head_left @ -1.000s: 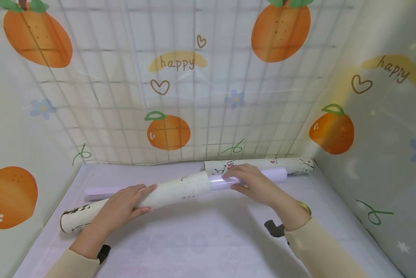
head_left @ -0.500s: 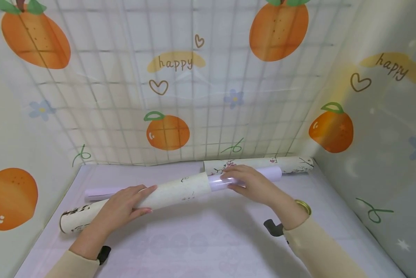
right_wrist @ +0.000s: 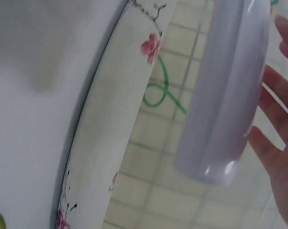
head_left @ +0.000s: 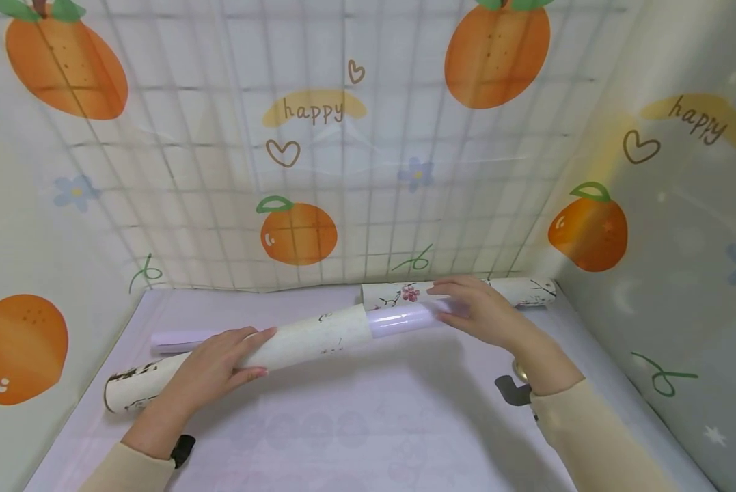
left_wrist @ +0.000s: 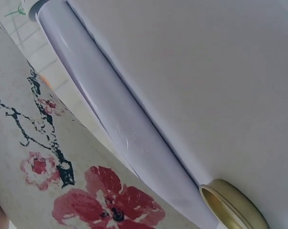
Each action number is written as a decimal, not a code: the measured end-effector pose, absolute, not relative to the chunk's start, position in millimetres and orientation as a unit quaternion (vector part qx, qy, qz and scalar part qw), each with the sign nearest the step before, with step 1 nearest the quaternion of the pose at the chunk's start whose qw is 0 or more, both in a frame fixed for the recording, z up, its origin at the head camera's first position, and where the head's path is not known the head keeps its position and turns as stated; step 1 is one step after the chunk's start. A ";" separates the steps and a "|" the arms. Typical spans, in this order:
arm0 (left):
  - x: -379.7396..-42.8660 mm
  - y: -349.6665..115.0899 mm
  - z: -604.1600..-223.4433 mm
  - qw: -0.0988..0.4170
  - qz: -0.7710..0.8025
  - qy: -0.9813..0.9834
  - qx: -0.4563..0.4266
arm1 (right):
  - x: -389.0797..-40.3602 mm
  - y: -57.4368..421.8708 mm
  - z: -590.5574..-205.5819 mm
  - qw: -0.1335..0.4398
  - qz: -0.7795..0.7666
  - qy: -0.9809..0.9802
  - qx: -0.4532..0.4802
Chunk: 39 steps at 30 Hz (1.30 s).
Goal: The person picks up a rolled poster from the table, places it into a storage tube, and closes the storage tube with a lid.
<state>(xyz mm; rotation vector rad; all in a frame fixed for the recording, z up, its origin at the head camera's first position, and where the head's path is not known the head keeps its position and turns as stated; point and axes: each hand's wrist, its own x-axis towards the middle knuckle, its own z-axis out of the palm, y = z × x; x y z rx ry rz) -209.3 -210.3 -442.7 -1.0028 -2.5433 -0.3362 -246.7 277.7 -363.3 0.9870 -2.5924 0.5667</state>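
My left hand (head_left: 216,365) grips a cream paper tube with printed branches and red blossoms (head_left: 309,339), also large in the left wrist view. A glossy pale-purple roll (head_left: 404,320) sticks out of the tube's right end; the rest of it is hidden inside. At the roll's outer end is my right hand (head_left: 484,314). In the right wrist view its fingers are spread along one side of the roll (right_wrist: 222,95), and the thumb tip seems to touch it; how firm the contact is does not show.
A second blossom-printed tube (head_left: 392,295) lies along the back edge. Another pale-purple roll (head_left: 180,340) lies behind the held tube on the left. A gold-coloured round piece (head_left: 519,370) is partly hidden by my right wrist. Printed curtains (head_left: 368,171) enclose the table (head_left: 343,437).
My right hand has moved right along the purple roll to its outer end. Before that, the roll's end shifted slightly left toward the tube. My left hand stays on the tube.
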 end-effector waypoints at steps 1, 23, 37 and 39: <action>-209.1 -210.4 -442.7 0.192 -0.121 -0.906 -0.358 | -247.4 280.4 -364.0 0.149 0.194 -0.908 0.340; -209.2 -212.7 -446.4 0.186 -0.132 -0.909 -0.348 | -248.2 284.6 -377.9 0.155 0.189 -0.905 0.349; -209.7 -209.1 -447.4 0.187 -0.129 -0.909 -0.350 | -243.7 272.5 -378.3 0.168 0.186 -0.897 0.364; -209.3 -209.2 -446.2 0.185 -0.129 -0.909 -0.350 | -244.3 274.8 -378.7 0.177 0.189 -0.894 0.365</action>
